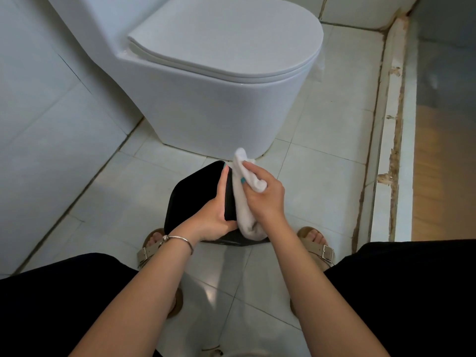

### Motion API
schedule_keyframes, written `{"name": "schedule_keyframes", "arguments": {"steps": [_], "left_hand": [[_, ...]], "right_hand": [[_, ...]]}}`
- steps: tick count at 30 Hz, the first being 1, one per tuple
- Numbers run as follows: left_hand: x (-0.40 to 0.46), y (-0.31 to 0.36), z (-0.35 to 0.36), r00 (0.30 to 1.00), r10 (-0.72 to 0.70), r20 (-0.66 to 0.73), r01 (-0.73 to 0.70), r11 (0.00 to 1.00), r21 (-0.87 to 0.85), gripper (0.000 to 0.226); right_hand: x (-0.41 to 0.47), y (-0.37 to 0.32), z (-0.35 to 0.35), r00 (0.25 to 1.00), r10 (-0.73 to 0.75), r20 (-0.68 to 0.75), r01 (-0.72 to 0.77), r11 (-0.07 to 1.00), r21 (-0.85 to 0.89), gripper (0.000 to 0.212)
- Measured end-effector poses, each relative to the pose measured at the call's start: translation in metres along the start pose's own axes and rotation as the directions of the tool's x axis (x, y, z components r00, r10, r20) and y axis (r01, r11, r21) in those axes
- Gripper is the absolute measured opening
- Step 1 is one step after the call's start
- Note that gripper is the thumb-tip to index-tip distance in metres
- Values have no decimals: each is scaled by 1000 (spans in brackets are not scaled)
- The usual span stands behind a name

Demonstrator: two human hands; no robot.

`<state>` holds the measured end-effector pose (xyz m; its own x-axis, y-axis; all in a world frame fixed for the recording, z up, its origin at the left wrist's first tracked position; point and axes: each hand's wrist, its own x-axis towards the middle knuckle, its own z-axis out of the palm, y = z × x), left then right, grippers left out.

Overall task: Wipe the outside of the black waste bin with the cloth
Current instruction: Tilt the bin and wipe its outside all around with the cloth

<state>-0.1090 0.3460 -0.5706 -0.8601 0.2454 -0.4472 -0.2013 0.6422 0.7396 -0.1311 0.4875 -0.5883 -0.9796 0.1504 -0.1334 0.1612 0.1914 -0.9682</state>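
Observation:
The black waste bin (192,193) stands on the tiled floor between my feet, just in front of the toilet. My left hand (215,213) grips the bin's right rim, thumb inside the opening and fingers over the edge. A white cloth (243,202) lies against the bin's right outer wall, its top corner sticking up above the rim. My right hand (264,194) is closed on the cloth and presses it to that wall. The bin's lower right side is hidden behind the cloth and my hands.
A white toilet (219,94) with its lid down stands directly behind the bin. A tiled wall (51,112) runs along the left. A raised, chipped threshold (394,124) borders the floor on the right. My sandalled feet and dark-clothed knees flank the bin.

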Motion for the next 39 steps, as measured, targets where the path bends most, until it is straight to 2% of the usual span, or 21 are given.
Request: {"name": "schedule_keyframes", "arguments": {"steps": [3,5,8,11,15,19,24,29,34,37,39], "left_hand": [[-2,-3,-1,1000,0,8,0,1000,-8,127],[-5,-4,-4,1000,-18,1,18,1000,-10,125],[-10,-7,-12,999,-41,-31,39,998,-40,123],[-17,-9,-9,999,-25,-25,24,999,-40,123],[-14,-9,-5,1000,-21,-15,21,999,-31,124],[-10,-11,-9,999,-36,-25,36,999,-18,125],[0,-6,-7,1000,26,-7,-27,1000,-11,127],[-6,-13,-9,1000,1,-2,-1,998,-58,126],[-14,-18,-13,1000,-19,-22,17,996,-85,124],[-16,-10,-7,1000,-12,-7,12,999,-49,125],[-15,-6,-4,1000,0,0,0,1000,-6,124]], "right_hand": [[-7,-4,6,996,-90,19,90,996,27,49],[-5,8,3,995,-96,-5,96,995,0,52],[4,36,-7,999,35,-32,-38,993,-109,43],[6,64,-22,976,187,-108,-201,970,-140,39],[7,66,-24,957,239,-163,-264,951,-161,37],[0,36,-5,979,172,-110,-181,981,-77,38],[-12,-11,14,999,-42,-2,43,997,58,44],[-11,2,12,994,-109,9,109,994,18,59],[7,54,-12,991,108,-84,-119,983,-139,46],[9,85,-34,944,269,-190,-306,930,-204,37],[6,91,-39,915,328,-234,-375,906,-196,33]]}}
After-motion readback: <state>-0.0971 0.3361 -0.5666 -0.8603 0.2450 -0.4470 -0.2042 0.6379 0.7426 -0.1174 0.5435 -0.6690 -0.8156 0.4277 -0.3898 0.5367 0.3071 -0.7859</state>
